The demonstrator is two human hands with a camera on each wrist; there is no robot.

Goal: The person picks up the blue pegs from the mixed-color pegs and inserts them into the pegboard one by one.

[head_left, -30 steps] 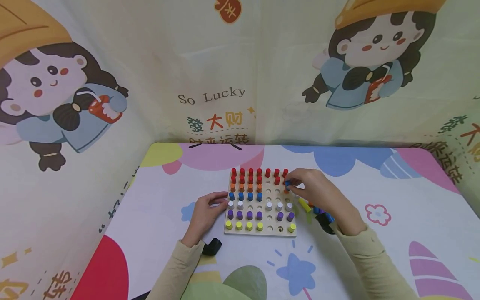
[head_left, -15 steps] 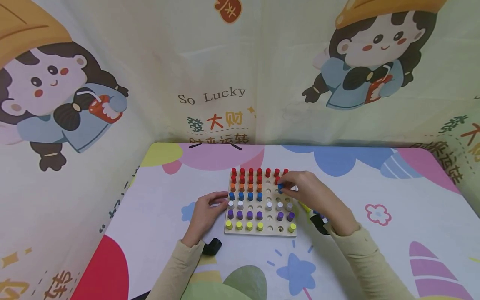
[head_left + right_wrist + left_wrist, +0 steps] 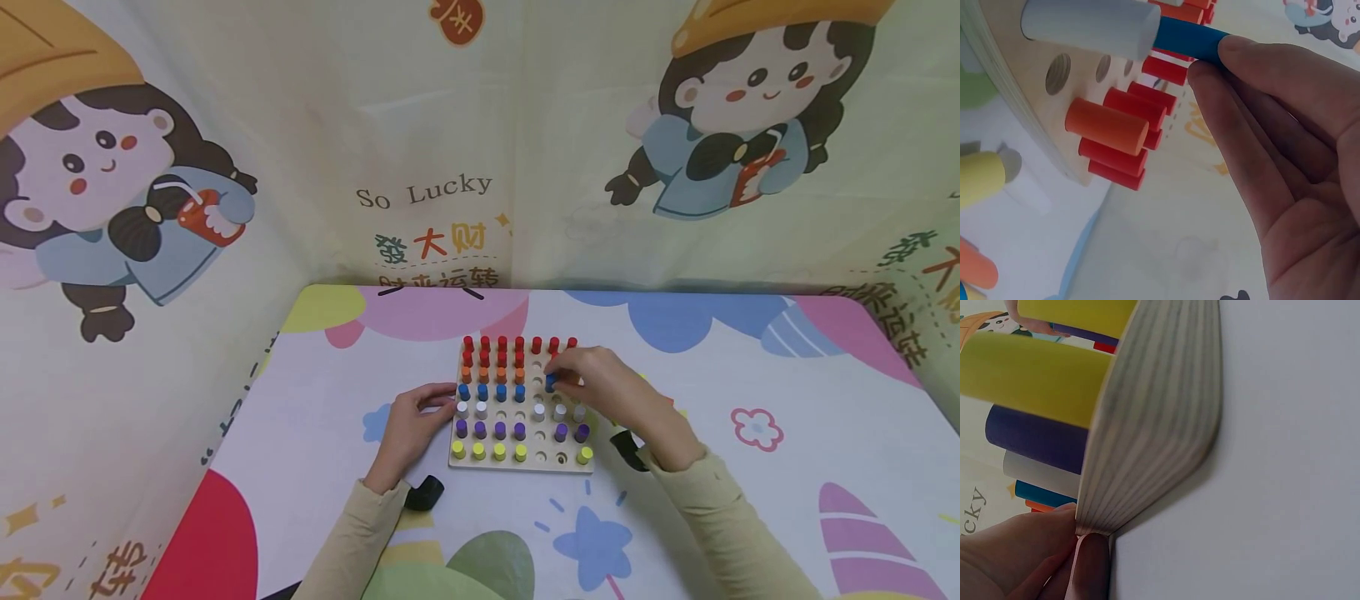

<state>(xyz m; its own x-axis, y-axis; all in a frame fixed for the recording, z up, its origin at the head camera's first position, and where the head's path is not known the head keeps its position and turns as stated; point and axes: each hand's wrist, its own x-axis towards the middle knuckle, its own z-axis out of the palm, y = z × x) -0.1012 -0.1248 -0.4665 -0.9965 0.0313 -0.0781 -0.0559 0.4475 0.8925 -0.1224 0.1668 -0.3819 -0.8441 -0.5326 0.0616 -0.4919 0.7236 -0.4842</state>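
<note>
A blue peg [image 3: 551,382] is pinched between the thumb and fingertips of the right hand [image 3: 611,387] and is held over the right half of a wooden pegboard [image 3: 517,464]; whether its lower end is seated in a hole cannot be told. The pegboard is laid flat on the tabletop [image 3: 337,417], and its left edge is touched by the left hand [image 3: 408,429], with the thumb and fingers relaxed and set apart. The board is filled in rows by colour: red pegs [image 3: 502,343] farthest away, then orange pegs [image 3: 483,376], blue, white pegs [image 3: 462,410], purple pegs [image 3: 480,430] and yellow pegs [image 3: 478,452] nearest. Just beside the board, in the right wrist view, a loose yellow peg [image 3: 979,178] and a loose orange peg [image 3: 975,265] are seen.
</note>
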